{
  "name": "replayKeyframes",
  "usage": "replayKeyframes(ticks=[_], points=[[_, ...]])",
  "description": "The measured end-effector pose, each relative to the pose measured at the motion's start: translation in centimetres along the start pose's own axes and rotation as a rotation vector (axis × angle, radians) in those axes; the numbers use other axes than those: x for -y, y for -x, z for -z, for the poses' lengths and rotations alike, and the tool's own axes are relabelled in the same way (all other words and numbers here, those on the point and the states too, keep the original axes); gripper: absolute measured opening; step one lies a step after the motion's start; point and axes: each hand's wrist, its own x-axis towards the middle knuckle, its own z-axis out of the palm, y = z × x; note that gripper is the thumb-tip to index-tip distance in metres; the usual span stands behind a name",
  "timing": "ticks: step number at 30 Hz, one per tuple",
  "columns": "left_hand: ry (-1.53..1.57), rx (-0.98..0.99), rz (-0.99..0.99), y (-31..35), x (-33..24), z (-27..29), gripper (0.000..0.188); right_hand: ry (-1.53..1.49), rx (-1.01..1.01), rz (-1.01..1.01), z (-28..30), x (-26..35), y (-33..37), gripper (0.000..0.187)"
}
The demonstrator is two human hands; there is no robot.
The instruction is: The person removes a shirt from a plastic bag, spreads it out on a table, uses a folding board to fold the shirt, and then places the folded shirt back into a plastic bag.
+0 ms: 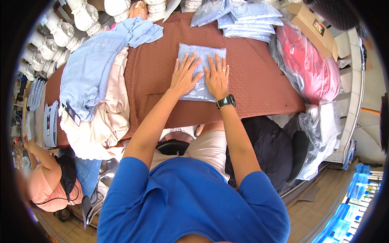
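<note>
A folded light-blue shirt in a clear plastic bag [201,90] lies flat on the brown tablecloth [150,73] before me. My left hand [186,75] rests on its left side, fingers spread. Over its right side lies my right hand [217,79], also flat with fingers apart; a ring and a dark wristwatch are on that arm. Both palms touch the bag and cover part of it. Neither hand grips anything.
Bagged blue shirts [249,22] are stacked at the far right, near a cardboard box [314,30] and a bagged red bundle [310,60]. Loose blue shirts [91,60] lie over cream garments [113,117] on the left. A person in a peach top [46,190] sits at lower left.
</note>
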Motion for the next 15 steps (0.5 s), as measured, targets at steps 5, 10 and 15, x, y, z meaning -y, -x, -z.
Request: replayKeyframes(ticks=[5, 10, 15], points=[[0.008, 0.046, 0.038, 0.36, 0.13, -0.21, 0.067, -0.05, 0.108, -0.092, -0.63, -0.25, 0.4, 0.051], [0.01, 0.073, 0.059, 0.45, 0.1, -0.34, 0.067, -0.044, 0.129, -0.093, -0.68, -0.31, 0.4, 0.052], [0.004, 0.085, 0.062, 0.29, 0.01, -0.41, 0.067, -0.045, 0.142, -0.093, -0.7, -0.55, 0.24, 0.051]])
